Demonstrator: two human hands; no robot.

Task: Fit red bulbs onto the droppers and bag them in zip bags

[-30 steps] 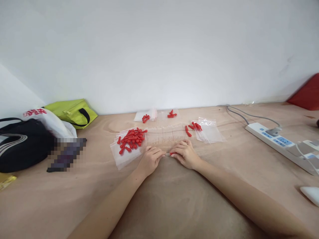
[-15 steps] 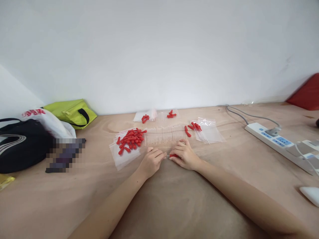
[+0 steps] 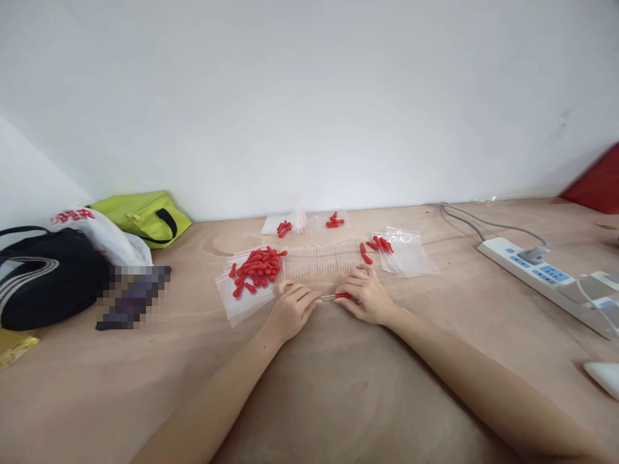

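Note:
My left hand pinches one end of a thin clear dropper tube. The fingers of my right hand are closed on a red rubber dropper bulb, which sits at the tube's right end. Whether the tube is inside the bulb I cannot tell. Beyond my hands lies a row of clear dropper tubes. A heap of red bulbs rests on plastic bags to the left. On the right, droppers with red bulbs lie over clear zip bags.
Two small groups of red bulbs lie near the wall, beside clear bags. A white power strip with a grey plug stands at right. Black, white and lime-green bags are on the left of the wooden table.
My hands are slightly farther apart, with more of the clear tube showing between them. The whole view has shifted a little.

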